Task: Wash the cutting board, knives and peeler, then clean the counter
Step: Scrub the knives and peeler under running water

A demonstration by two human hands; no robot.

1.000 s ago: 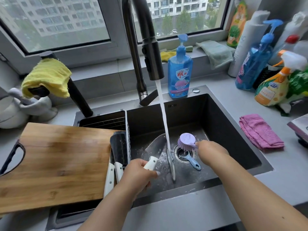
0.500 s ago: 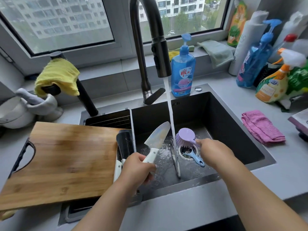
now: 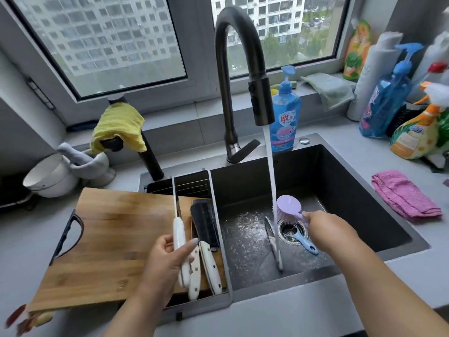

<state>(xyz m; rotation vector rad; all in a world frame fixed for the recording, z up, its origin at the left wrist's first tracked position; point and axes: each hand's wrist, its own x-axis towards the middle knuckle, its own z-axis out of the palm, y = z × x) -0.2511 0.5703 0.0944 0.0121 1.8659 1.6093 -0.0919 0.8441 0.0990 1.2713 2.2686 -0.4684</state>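
dark sink (image 3: 364, 181), left hand (image 3: 167, 261) gripping white-handled knife (image 3: 179, 242), right hand (image 3: 325, 229) holding purple brush (image 3: 289, 207)

Four knives (image 3: 179, 235), one wooden board (image 3: 116, 242), one purple brush (image 3: 289, 209), one blue peeler (image 3: 301, 240), two hands (image 3: 167, 261), four cloths (image 3: 405, 194).

Your left hand (image 3: 167, 261) grips a white-handled knife (image 3: 178, 235), its blade edge-on and pointing far, over the wooden cutting board (image 3: 109, 242) at the sink's (image 3: 359, 198) left. Two more knives (image 3: 206, 242) lie just right of it in the drain rack. Your right hand (image 3: 325, 229) holds a lilac brush (image 3: 289, 209) beside the running water (image 3: 271, 171), above the drain. Another knife (image 3: 273, 242) and a blue peeler (image 3: 302, 242) lie on the basin floor.
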